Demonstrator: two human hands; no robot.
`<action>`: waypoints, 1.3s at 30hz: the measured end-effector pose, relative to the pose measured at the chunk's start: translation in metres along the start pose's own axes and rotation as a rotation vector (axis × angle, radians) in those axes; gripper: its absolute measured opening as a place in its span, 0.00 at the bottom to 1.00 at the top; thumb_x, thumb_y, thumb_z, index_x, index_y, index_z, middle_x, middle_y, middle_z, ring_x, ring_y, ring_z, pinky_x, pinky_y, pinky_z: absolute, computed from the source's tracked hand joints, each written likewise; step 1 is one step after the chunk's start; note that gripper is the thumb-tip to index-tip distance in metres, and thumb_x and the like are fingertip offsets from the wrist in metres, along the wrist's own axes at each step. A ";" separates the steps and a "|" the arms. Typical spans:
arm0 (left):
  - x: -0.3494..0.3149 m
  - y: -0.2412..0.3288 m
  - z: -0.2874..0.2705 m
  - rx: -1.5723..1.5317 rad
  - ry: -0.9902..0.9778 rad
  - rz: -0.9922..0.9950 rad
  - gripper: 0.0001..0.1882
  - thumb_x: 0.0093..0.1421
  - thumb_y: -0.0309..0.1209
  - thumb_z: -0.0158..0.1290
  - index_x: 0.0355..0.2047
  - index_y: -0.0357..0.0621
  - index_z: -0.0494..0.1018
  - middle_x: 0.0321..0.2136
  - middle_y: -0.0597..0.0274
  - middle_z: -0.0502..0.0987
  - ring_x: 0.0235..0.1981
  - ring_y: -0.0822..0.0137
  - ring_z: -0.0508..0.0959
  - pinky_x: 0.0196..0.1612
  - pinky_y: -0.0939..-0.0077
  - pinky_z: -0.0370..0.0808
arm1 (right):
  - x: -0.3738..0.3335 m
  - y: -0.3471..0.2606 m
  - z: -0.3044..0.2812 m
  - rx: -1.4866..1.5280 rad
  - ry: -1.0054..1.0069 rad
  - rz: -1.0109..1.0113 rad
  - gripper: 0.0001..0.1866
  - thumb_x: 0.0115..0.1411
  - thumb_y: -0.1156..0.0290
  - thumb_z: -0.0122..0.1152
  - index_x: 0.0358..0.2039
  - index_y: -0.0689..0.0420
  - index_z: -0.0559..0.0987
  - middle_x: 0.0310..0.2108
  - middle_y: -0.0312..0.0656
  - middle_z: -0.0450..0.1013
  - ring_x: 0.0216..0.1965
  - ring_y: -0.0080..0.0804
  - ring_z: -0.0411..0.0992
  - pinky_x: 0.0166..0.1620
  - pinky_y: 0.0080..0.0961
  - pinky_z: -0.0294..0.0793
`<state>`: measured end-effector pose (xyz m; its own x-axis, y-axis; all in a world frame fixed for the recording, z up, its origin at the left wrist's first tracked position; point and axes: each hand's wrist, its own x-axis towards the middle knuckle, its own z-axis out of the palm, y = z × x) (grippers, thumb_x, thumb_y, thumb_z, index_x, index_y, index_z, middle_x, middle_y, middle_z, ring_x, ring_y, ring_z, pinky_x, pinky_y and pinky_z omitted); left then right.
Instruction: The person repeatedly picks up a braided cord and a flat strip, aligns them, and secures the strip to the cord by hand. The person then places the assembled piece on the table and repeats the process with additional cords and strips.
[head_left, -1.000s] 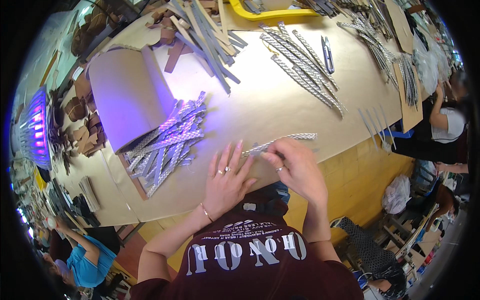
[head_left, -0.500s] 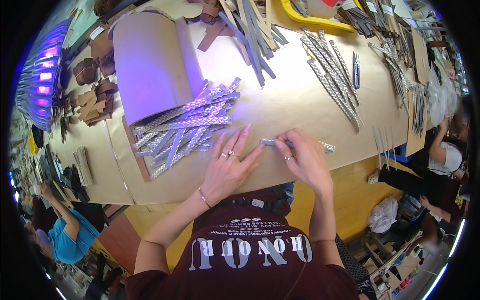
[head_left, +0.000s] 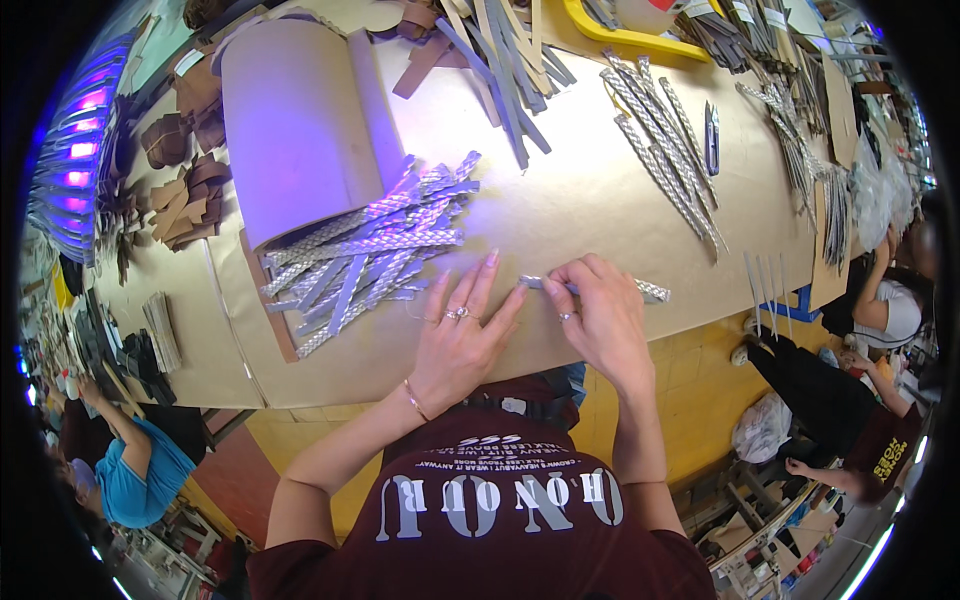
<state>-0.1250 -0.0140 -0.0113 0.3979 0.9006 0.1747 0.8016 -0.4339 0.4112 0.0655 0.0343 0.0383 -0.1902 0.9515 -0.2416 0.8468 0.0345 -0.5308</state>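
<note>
A short braided silver strip [head_left: 654,291] lies crosswise on the table near its front edge. My right hand [head_left: 607,322] covers the strip's middle, thumb and fingertips pinched on it, with both ends showing. Palm down, my left hand [head_left: 462,330] has its fingers spread on the tabletop, and the index fingertip touches or nearly touches the strip's left end. Just beyond that hand, a loose pile of braided silver strips [head_left: 400,238] is heaped beside a large brown roll of sheet material [head_left: 295,130].
Further right lie more braided strips [head_left: 662,150] and a pair of thread snips [head_left: 712,140]. Grey and tan flat strips [head_left: 505,80] and a yellow-rimmed tray [head_left: 640,42] occupy the far side. Brown cut pieces [head_left: 190,205] sit at left. Other people work at both sides.
My right hand has shifted slightly left along the strip, its fingers still pinched. The left hand stays almost where it was.
</note>
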 end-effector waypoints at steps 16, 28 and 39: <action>0.004 0.018 0.002 0.293 -0.100 0.006 0.26 0.60 0.37 0.57 0.59 0.50 0.71 0.65 0.55 0.63 0.64 0.58 0.65 0.65 0.57 0.58 | -0.009 0.026 -0.023 -0.005 -0.030 0.113 0.11 0.62 0.61 0.63 0.31 0.54 0.79 0.19 0.38 0.73 0.25 0.40 0.71 0.41 0.34 0.61; 0.007 0.039 0.005 0.146 -0.269 0.062 0.29 0.64 0.32 0.48 0.66 0.39 0.61 0.69 0.50 0.56 0.70 0.54 0.57 0.70 0.53 0.53 | -0.007 0.029 -0.021 -0.018 -0.021 0.092 0.11 0.62 0.60 0.63 0.29 0.54 0.78 0.20 0.38 0.74 0.24 0.39 0.70 0.40 0.33 0.59; 0.012 0.057 0.025 0.120 -0.226 0.027 0.30 0.64 0.31 0.48 0.65 0.33 0.60 0.66 0.46 0.61 0.68 0.54 0.61 0.70 0.59 0.56 | -0.005 0.035 -0.020 0.061 -0.020 0.126 0.11 0.60 0.62 0.64 0.28 0.56 0.78 0.19 0.39 0.75 0.24 0.38 0.74 0.40 0.35 0.62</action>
<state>-0.0636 -0.0285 -0.0085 0.4989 0.8663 -0.0259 0.8310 -0.4696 0.2980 0.1059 0.0368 0.0371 -0.0948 0.9408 -0.3254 0.8328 -0.1041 -0.5437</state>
